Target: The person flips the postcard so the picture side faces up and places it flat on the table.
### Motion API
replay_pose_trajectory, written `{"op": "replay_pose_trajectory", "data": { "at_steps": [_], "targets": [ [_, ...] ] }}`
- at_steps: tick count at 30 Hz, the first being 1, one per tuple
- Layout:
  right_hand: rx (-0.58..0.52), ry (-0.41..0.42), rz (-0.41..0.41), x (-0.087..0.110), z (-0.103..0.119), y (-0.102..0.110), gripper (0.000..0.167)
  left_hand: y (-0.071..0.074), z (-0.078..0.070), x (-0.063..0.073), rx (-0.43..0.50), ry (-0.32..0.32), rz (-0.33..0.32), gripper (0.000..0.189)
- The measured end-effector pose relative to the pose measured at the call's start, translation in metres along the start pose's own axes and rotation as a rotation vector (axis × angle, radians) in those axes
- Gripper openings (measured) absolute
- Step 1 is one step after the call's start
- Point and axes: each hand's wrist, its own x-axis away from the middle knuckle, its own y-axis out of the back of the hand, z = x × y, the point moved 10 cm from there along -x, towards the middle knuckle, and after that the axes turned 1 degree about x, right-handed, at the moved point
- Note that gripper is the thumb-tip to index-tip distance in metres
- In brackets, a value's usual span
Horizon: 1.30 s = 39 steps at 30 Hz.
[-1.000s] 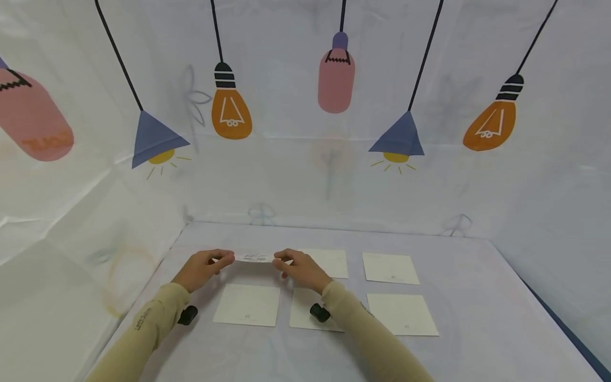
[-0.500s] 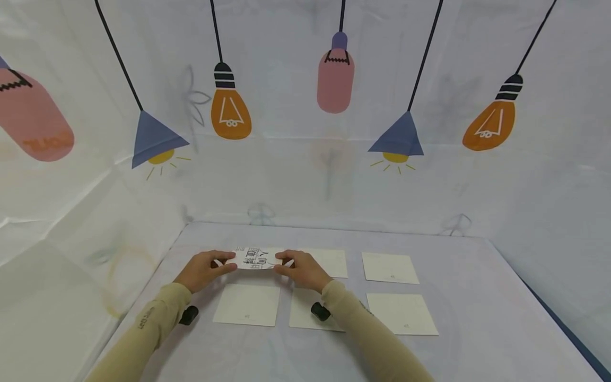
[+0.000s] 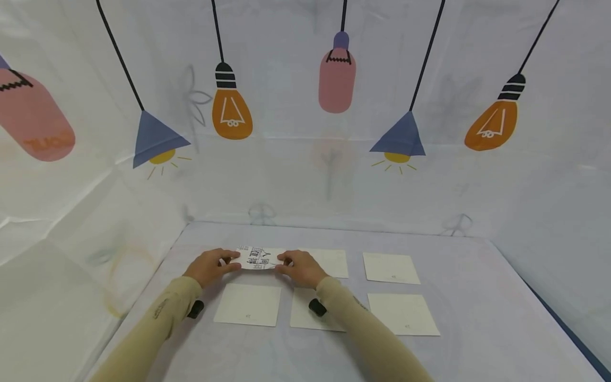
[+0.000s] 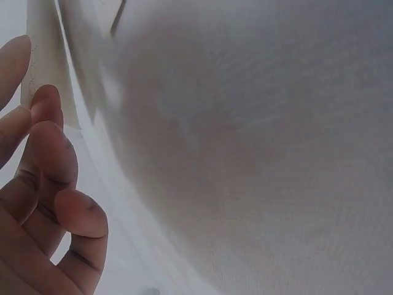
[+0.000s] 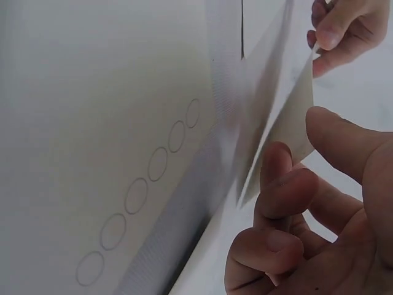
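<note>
A white postcard with large black characters on the face toward the head camera is held by its two short ends above the table. My left hand pinches one end between thumb and fingers, and my right hand pinches the other. In the right wrist view the plain cream side of the postcard shows beside my right hand, with the left hand beyond. In the left wrist view only part of the postcard appears next to my left hand.
Several cream postcards lie in rows: one at front left, one under the right wrist, two at right, and one behind the right hand. A row of circles marks one postcard. A lamp-patterned wall stands behind.
The postcard, seen nearly edge-on at first, has tipped so its printed face shows. My left hand has shifted slightly right; the right hand stays about where it was.
</note>
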Motion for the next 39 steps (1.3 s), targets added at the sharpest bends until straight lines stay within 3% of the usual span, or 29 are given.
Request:
{"op": "replay_pose_trajectory", "data": {
  "at_steps": [15, 25, 33, 39],
  "targets": [
    [0.052, -0.08, 0.036, -0.012, -0.008, -0.003, 0.038, -0.006, 0.009, -0.012, -0.054, 0.047, 0.058, 0.049],
    [0.117, -0.118, 0.044, -0.012, -0.01, -0.006, 0.038, -0.011, 0.005, -0.012, -0.09, 0.124, 0.129, 0.045],
    [0.145, -0.129, 0.048, -0.009, -0.006, -0.009, 0.036, -0.01, 0.014, -0.009, -0.101, 0.161, 0.087, 0.042],
    [0.161, -0.126, 0.043, -0.008, -0.006, -0.009, 0.037, -0.009, 0.012, -0.007, -0.097, 0.15, 0.054, 0.042]
  ]
}}
